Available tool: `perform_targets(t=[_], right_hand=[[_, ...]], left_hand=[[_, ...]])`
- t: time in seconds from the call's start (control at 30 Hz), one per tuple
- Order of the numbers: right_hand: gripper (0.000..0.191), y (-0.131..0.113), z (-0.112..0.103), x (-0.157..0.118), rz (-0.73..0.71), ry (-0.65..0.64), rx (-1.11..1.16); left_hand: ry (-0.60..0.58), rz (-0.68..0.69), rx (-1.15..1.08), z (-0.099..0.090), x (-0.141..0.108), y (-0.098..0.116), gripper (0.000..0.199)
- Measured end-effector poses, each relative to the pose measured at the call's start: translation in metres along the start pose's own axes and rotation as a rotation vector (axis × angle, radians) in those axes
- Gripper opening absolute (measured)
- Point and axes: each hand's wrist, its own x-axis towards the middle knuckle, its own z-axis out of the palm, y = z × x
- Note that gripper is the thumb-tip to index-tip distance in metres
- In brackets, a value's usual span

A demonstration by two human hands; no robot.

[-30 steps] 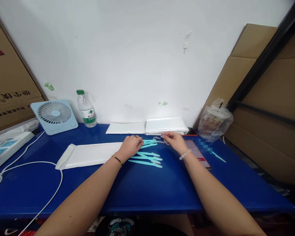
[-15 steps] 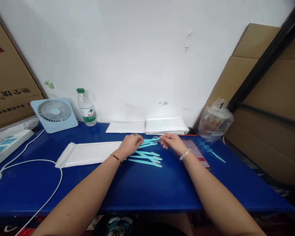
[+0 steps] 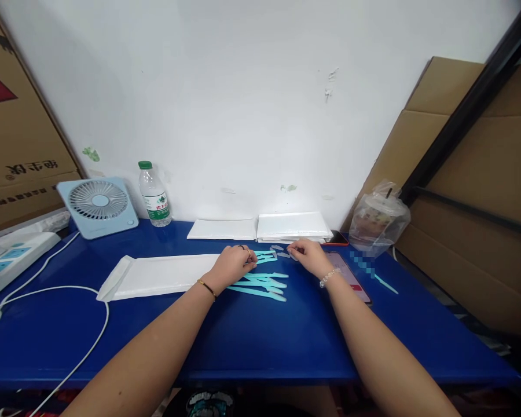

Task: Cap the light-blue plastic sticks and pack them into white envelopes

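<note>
My left hand (image 3: 232, 267) is closed over the left ends of teal eyebrow razors. Its fingertips touch or hover at them, and whatever they pinch is hidden. A front group of razors (image 3: 263, 284) lies fanned out beside that hand. Several more razors (image 3: 265, 255) point right from behind its fingers. My right hand (image 3: 309, 256) is closed in a pinch at small clear blade covers (image 3: 282, 254). A clear piece seems to be at its fingertips. Under my left wrist is the end of a long white padded mailer (image 3: 165, 275).
More white mailers (image 3: 293, 225) lie by the wall. A phone (image 3: 351, 272) and a single razor (image 3: 386, 284) are right of my right hand, with a bagged drink cup (image 3: 377, 217) behind. A fan (image 3: 99, 202), bottle (image 3: 154, 197) and white cable (image 3: 106, 324) are left.
The razor stretched between my hands is no longer there. My right hand has moved slightly right, and my left hand has come down a little. The front razors now lie closer together.
</note>
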Motion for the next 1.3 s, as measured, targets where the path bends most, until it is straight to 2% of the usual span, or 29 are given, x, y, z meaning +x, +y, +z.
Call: perform_targets(t=[0.13, 0.3, 0.37, 0.53, 0.7, 0.9, 1.03, 1.1, 1.2, 1.3], right_hand=[[0.013, 0.001, 0.009, 0.000, -0.070, -0.096, -0.186], [0.009, -0.009, 0.015, -0.001, -0.106, -0.081, -0.315], [0.011, -0.009, 0.012, -0.001, -0.095, -0.112, -0.267], [0.015, -0.003, 0.003, -0.003, -0.081, -0.294, -0.050], [0.017, 0.002, 0.001, -0.004, -0.070, -0.339, 0.050], [0.015, -0.011, 0.012, -0.006, -0.114, -0.311, 0.093], [0.017, -0.009, 0.007, -0.005, -0.113, -0.310, 0.134], [0.017, -0.001, -0.002, -0.002, -0.052, -0.205, 0.104], [0.016, 0.012, -0.014, 0.001, 0.040, -0.014, -0.039], [0.013, 0.018, -0.015, 0.001, 0.058, -0.011, -0.149]], left_hand=[[0.034, -0.032, 0.106, 0.005, 0.003, -0.004, 0.018], [-0.002, -0.070, 0.115, 0.009, 0.006, -0.004, 0.012], [-0.006, -0.086, 0.121, 0.009, 0.006, -0.004, 0.012], [-0.011, -0.111, 0.146, 0.009, 0.006, -0.002, 0.013], [-0.020, -0.106, 0.158, 0.008, 0.007, 0.000, 0.012], [-0.010, -0.075, 0.121, 0.007, 0.007, 0.003, 0.010], [-0.088, -0.057, 0.054, 0.004, 0.005, 0.004, 0.017], [-0.075, -0.059, 0.060, 0.003, 0.005, 0.002, 0.019], [0.009, -0.100, 0.127, 0.003, 0.005, -0.004, 0.017], [0.028, -0.127, 0.151, 0.005, 0.007, -0.009, 0.016]])
